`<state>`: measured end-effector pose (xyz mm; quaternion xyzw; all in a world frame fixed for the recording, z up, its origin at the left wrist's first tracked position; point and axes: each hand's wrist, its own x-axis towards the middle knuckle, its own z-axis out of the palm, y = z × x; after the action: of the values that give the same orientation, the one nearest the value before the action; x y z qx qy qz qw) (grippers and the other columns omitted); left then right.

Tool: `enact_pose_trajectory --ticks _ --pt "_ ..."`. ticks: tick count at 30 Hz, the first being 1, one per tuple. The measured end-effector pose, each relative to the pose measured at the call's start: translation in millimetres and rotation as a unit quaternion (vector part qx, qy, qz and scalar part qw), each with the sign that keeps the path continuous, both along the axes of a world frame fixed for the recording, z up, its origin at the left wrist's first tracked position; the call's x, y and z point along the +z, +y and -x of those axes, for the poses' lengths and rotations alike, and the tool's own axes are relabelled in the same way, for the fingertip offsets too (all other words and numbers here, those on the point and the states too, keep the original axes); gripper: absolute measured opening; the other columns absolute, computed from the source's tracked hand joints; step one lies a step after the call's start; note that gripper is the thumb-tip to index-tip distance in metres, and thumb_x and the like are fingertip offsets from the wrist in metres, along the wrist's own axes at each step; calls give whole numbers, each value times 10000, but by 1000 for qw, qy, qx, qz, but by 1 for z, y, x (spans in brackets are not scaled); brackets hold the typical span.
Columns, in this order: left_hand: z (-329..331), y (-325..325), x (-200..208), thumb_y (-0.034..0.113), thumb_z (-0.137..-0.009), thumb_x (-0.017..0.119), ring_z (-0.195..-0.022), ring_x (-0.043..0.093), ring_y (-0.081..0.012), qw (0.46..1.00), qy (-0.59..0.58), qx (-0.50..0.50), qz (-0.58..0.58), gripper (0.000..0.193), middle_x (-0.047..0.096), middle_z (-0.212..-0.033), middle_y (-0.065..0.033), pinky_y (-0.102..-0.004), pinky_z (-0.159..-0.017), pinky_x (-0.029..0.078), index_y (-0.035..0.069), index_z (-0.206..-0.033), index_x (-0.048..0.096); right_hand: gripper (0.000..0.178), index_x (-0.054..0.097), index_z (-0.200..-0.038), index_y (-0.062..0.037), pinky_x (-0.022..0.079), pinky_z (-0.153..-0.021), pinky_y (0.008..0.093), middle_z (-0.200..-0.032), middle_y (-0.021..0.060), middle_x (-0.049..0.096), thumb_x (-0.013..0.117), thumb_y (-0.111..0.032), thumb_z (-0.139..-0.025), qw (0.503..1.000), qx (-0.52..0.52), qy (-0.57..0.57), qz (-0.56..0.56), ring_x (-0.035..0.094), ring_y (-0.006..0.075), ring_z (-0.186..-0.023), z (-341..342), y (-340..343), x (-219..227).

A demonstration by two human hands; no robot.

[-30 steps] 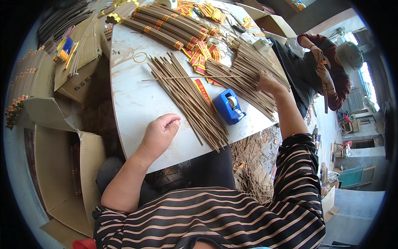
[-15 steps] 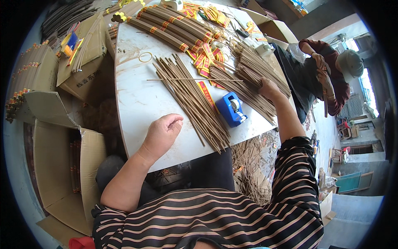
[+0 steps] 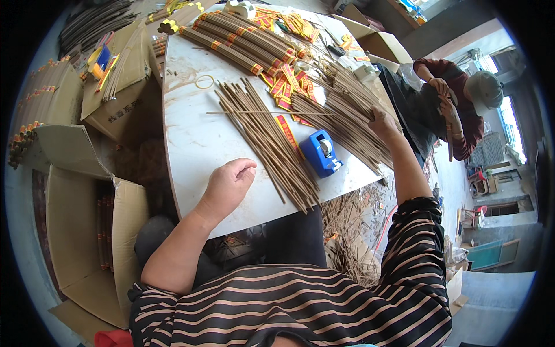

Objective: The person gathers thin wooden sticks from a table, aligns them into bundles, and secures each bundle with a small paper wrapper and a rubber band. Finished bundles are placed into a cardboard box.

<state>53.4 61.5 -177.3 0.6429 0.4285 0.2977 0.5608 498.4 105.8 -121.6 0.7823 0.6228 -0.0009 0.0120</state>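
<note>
Brown, thin sticks make up the right-hand pile [image 3: 350, 133] on the white table [image 3: 191, 144], and the right hand [image 3: 383, 124] lies at that pile's right side. Its fingers bend down over the sticks; whether they are clamped on any cannot be told, the fingertips being partly hidden.

Handling, by judgement: each stick should be light, stiff and dry, not slippery, yet brittle enough to snap if bent. A handful is best taken around mid-length, the whole hand wrapped lightly about it, ends kept level.

Pose: the right forearm reaches far and right from a striped sleeve [image 3: 413, 237], back of the hand uppermost. The left hand [image 3: 230, 182] hangs at the table's near side, fingers drawn together in a loose curl, nothing showing in them. It is nearest to the middle pile [image 3: 269, 150], just to that pile's left and apart from it.

Outward: one single stick [image 3: 270, 113] lies crosswise over the middle pile. Between the two piles sit a blue tape dispenser [image 3: 316, 156] and a red-and-yellow label [image 3: 288, 134]. Farther off are loose labels [image 3: 283, 92] and banded bundles [image 3: 234, 43]. At far right, a co-worker [image 3: 474, 124] is seated.
</note>
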Motion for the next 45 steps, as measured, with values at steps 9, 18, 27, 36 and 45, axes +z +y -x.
enact_pose_trajectory --ticks 9,18,27,36,45 --pt "0 -1 7 114 -874 551 -796 594 -115 1000 16 -4 -11 222 652 -866 -84 -240 -727 472 -40 -1027 598 260 480 -983 -33 439 -740 454 -926 247 578 558 -166 -774 992 60 -2 -114 557 409 -894 -1 -1 26" --pt "15 7 3 138 -852 554 -729 588 -121 993 -97 59 19 242 644 -795 -91 -253 -688 475 -48 -998 604 270 539 -956 -14 463 -673 306 -787 79 597 649 -215 -814 916 132 289 -243 589 181 -725 120 -5 190" --pt "54 20 25 93 -846 506 -729 581 -111 968 -191 156 49 213 623 -797 -75 -231 -691 491 -58 -964 599 164 581 -845 2 458 -702 279 -769 63 597 644 -145 -806 708 321 572 -262 574 141 -742 265 -35 164" --pt "71 18 25 89 -859 515 -699 591 -105 957 -237 162 52 193 629 -804 -71 -223 -670 499 -49 -963 600 207 580 -924 -36 482 -783 323 -804 43 601 673 -12 -740 616 176 731 -234 594 165 -809 329 -43 60" --pt "71 17 31 78 -871 521 -711 608 -116 963 -213 156 50 179 632 -815 -76 -234 -676 509 -52 -970 594 251 563 -999 -31 472 -733 313 -811 56 610 651 3 -767 640 183 717 -208 594 165 -767 329 -41 43"
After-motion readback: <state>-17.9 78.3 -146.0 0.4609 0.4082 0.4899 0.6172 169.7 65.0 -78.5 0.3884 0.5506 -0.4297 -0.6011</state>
